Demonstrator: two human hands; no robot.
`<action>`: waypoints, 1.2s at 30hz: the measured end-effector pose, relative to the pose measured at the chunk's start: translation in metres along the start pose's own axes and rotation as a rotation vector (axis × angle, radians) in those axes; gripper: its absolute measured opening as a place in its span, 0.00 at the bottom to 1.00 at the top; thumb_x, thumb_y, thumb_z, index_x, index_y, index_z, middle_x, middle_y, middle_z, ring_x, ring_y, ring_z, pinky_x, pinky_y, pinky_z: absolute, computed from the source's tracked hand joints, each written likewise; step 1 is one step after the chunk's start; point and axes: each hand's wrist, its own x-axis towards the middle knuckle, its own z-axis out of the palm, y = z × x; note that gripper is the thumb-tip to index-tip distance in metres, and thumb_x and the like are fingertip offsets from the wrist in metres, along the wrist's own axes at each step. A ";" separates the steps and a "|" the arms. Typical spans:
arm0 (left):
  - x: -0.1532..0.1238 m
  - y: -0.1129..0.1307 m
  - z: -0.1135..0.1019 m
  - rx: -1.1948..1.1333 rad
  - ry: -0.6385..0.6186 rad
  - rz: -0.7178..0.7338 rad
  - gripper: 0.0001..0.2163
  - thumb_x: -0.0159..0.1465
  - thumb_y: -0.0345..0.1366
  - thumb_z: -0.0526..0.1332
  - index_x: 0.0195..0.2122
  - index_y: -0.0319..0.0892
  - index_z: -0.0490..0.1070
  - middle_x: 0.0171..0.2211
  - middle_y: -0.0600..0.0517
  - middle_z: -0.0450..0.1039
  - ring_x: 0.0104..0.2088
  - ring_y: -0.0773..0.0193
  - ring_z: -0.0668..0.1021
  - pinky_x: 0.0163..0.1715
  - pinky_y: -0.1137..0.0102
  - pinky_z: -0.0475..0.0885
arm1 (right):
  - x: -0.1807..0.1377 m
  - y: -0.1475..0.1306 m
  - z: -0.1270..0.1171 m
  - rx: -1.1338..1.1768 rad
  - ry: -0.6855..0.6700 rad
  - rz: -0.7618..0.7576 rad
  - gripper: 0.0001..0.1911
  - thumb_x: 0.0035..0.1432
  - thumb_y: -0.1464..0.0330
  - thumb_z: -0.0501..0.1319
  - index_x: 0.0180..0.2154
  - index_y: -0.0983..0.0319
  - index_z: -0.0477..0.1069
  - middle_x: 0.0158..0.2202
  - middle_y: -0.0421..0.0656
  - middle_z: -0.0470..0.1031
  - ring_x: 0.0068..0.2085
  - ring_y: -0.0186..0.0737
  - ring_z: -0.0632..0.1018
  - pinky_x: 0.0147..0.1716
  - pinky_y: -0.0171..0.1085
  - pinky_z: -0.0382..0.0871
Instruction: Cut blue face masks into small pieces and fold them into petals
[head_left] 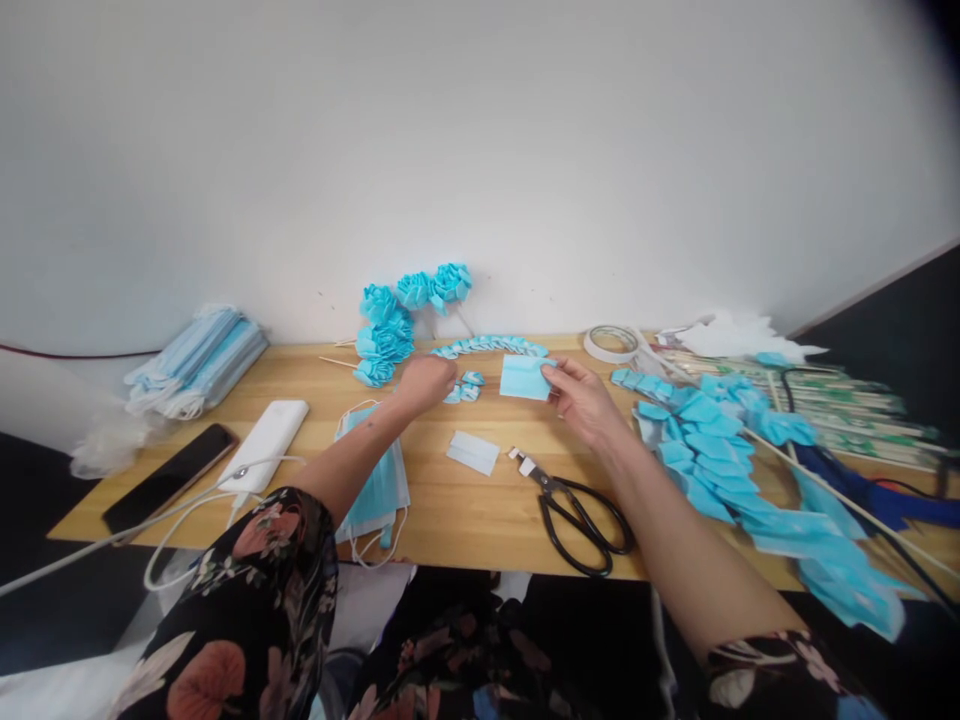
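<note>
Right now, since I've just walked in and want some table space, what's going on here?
A person's right hand holds a flat light-blue piece between thumb and fingers over the wooden table. The left hand is curled beside small folded blue pieces; its grip is hidden. Black-handled scissors and a pale rectangle lie nearer the person, with a blue mask partly behind the left forearm.

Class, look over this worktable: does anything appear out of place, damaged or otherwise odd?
Two things stand out. The black-handled metal scissors have white bits, perhaps tape, on their blades, odd for cutting edges. At right, a light-blue fabric strip droops past the front edge of the light-brown wooden table, looking easily snagged.
</note>
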 end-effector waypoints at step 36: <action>-0.012 -0.014 -0.015 -0.181 -0.122 0.241 0.12 0.57 0.32 0.61 0.42 0.43 0.76 0.46 0.49 0.78 0.48 0.57 0.77 0.50 0.67 0.67 | 0.001 -0.003 -0.001 -0.003 0.026 0.008 0.17 0.40 0.59 0.73 0.30 0.57 0.72 0.26 0.34 0.74 0.27 0.31 0.73 0.26 0.31 0.65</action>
